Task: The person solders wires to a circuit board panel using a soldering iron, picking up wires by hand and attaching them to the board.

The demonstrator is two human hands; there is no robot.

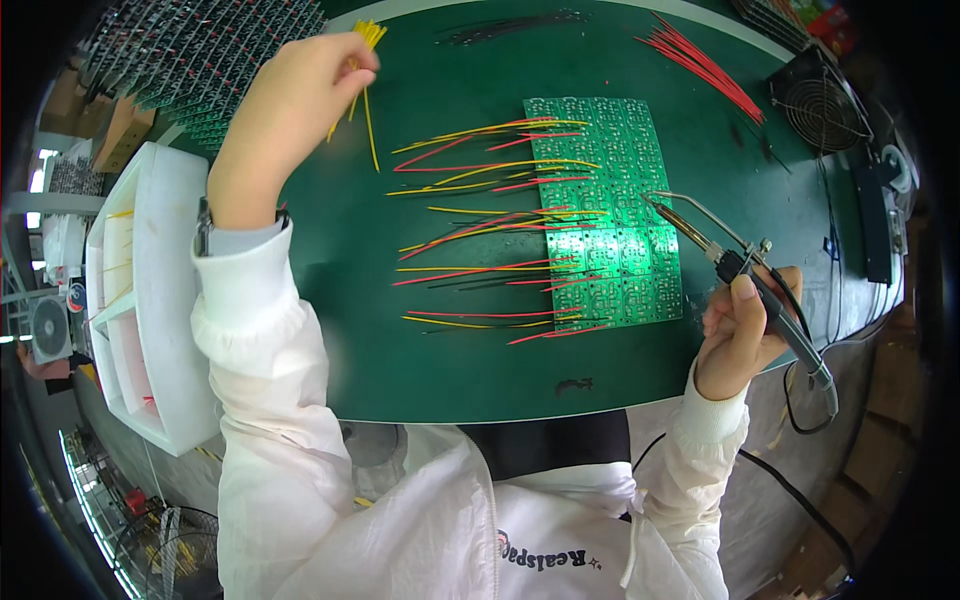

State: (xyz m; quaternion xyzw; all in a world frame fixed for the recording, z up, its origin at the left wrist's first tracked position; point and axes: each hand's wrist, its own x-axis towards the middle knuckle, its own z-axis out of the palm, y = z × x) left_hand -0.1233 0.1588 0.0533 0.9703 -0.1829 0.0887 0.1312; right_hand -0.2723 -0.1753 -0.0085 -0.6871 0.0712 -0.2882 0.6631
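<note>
My left hand [325, 78] is at the far left of the green table, its fingers closed on yellow wires [368, 36] that stick out above and below it. In my right hand [745, 335] is a soldering iron [765, 285], with a thin metal feed tube [705, 212] fixed alongside. Its tip hovers at or just above the right part of a green circuit board panel [625, 255]; contact is unclear. Red, yellow and black wires [480, 265] lie in several groups, their right ends on the panel and their left ends spread over the table.
A bundle of red wires [705, 70] lies at the far right, and black wires [515, 27] lie at the back. Stacked circuit boards [200, 60] stand at the back left. A white divided bin [165, 300] is at left, a black fan [820, 110] at right.
</note>
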